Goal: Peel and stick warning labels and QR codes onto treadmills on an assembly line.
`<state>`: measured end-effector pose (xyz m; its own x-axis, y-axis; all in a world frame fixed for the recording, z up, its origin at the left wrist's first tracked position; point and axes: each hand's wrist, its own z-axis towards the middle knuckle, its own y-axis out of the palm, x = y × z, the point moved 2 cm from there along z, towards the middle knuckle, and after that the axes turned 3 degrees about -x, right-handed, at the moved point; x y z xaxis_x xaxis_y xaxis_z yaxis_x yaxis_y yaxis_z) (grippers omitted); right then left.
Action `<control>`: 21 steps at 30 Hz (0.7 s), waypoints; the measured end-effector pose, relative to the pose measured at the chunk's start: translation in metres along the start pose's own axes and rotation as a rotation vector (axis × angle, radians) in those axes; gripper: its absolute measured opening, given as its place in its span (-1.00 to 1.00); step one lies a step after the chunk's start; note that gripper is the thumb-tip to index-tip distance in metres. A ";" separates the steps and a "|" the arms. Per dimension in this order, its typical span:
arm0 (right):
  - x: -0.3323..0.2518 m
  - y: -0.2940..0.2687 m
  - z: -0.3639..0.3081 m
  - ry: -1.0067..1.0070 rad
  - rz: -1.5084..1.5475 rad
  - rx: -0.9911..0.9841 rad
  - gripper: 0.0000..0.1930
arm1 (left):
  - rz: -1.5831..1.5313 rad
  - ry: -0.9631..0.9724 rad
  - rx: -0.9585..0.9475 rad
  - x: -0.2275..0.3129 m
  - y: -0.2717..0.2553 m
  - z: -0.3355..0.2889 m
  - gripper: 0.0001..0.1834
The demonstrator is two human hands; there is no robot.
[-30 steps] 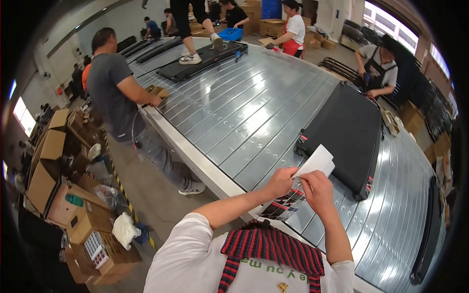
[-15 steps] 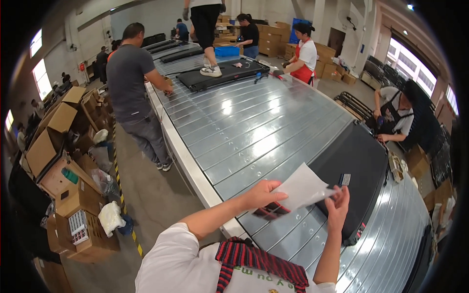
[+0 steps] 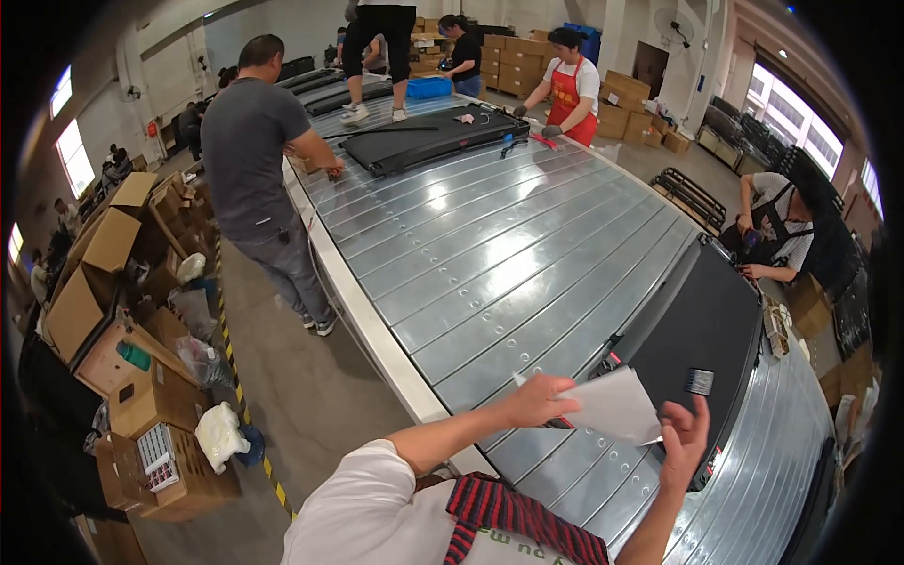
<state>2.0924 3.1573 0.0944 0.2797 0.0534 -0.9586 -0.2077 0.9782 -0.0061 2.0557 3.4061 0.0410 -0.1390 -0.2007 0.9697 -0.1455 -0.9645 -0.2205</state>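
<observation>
My left hand [image 3: 544,400] is closed on a thin white sheet [image 3: 617,405], thumb on top, at its left end. The sheet slants above the near corner of a flat black panel [image 3: 692,325]. My right hand [image 3: 685,438] is beside the sheet's right corner, fingers partly curled and apart; I cannot tell whether the thumb touches the sheet. A small dark label [image 3: 699,381] with light lines lies on the panel just beyond my right hand. Red and black parts show at the panel's near corners.
The long ribbed metal table [image 3: 490,254] has a pale raised edge [image 3: 377,339] on its left. A grey-shirted person [image 3: 254,141] stands there. Another person stands on the table near a second black panel [image 3: 433,141]. Two people work along the right. Open cartons [image 3: 174,405] crowd the left floor.
The sheet has dropped lower in view and turned to slope down rightward. My right hand has shifted right and down, its fingers more apart. My left hand has moved slightly right and down.
</observation>
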 end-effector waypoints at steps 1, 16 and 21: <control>-0.011 0.005 0.001 -0.089 -0.211 -0.025 -0.25 | 0.001 0.055 -0.045 -0.002 -0.003 0.001 -0.74; -0.001 0.117 0.002 -0.171 -0.978 -0.194 -0.44 | -0.226 0.291 -0.458 -0.051 -0.049 0.040 -0.76; 0.013 0.127 -0.001 0.001 -0.995 -0.141 -0.43 | 0.237 0.198 -0.758 -0.071 -0.058 0.050 -0.70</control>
<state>2.0685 3.2821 0.0808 0.3857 -0.7755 -0.4998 0.0107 0.5454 -0.8381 2.1229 3.4679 -0.0103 -0.4094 -0.2822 0.8676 -0.7033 -0.5082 -0.4971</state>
